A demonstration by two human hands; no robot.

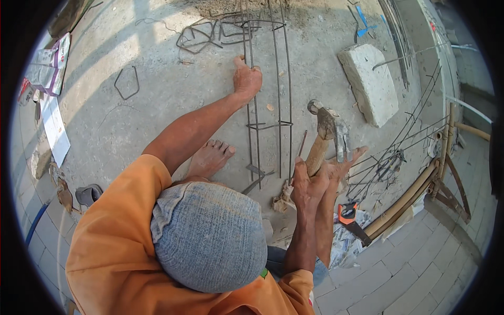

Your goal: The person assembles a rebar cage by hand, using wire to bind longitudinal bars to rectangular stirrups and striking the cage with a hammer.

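Denim cap point(210, 236); left hand point(247, 81) grips rebar frame point(280, 124), top cropped; right hand point(310, 184) holds hammer point(326, 127).

the floor point(157, 105) i'm watching remotely is grey concrete, sunlit at upper left. on it i make out a long rebar frame point(268, 125), a tangle of bent rods point(212, 34) at its upper stretch, one separate bent loop point(138, 80), a pale rough slab point(370, 84) to the right, blue scraps point(363, 30), and straight bars point(397, 42) farther right.

Blue scraps point(362, 23) lay just beyond the slab point(371, 86), a saw point(357, 228) and bamboo point(405, 203) nearer than it, a shoe point(89, 195) well to its left.
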